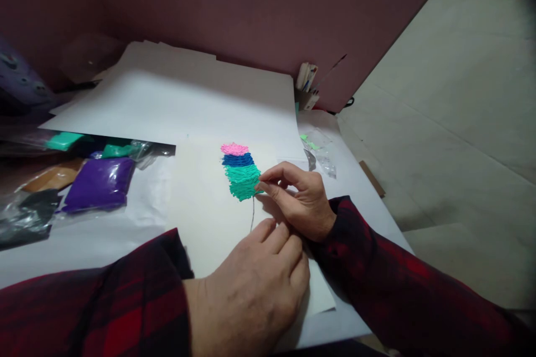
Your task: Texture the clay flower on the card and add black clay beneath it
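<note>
Finger and thumb nearly together, the right hand pinches the green edge of a banded, clay-like relief; the left hand curls over the paper, any hold hidden from here.

White paper sheets spread along the far edge of the table, a slim brush-like stick rising by the far right corner. Towards the left edge lie a purple packet, an orange-brown packet and a dark packet. Beyond the right edge stretches tiled floor.
</note>
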Tool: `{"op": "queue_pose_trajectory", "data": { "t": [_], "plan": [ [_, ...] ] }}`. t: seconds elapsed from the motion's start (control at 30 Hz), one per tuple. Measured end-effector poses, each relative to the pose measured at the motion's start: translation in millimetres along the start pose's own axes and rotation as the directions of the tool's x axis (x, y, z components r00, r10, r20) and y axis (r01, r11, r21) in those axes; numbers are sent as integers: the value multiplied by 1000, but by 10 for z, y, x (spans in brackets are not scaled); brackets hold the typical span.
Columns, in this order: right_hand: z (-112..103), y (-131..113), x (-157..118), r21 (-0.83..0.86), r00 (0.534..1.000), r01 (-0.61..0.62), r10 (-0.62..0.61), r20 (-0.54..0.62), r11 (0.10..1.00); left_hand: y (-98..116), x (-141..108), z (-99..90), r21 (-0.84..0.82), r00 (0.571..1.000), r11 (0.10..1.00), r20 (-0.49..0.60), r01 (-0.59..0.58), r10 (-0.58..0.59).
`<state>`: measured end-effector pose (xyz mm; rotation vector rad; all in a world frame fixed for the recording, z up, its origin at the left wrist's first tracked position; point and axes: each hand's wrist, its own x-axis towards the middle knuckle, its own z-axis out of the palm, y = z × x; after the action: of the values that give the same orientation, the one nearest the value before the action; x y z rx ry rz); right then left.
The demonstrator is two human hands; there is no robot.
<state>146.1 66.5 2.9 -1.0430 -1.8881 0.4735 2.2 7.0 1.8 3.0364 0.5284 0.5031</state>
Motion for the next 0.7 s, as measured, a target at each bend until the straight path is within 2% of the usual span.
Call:
{"op": "queue_pose_trajectory", "data": {
  "t": [0.23, 0.7],
  "plan": [
    [3, -8, 0, -2, 999, -15, 15, -30, 1000, -5, 7, -12, 1, 1000, 1000, 12, 11, -11],
    [2, -9, 1, 4, 1000, -11, 11, -7, 1000, -2, 4, -2, -3, 1000, 1000, 6, 12, -11]
  ]
}}
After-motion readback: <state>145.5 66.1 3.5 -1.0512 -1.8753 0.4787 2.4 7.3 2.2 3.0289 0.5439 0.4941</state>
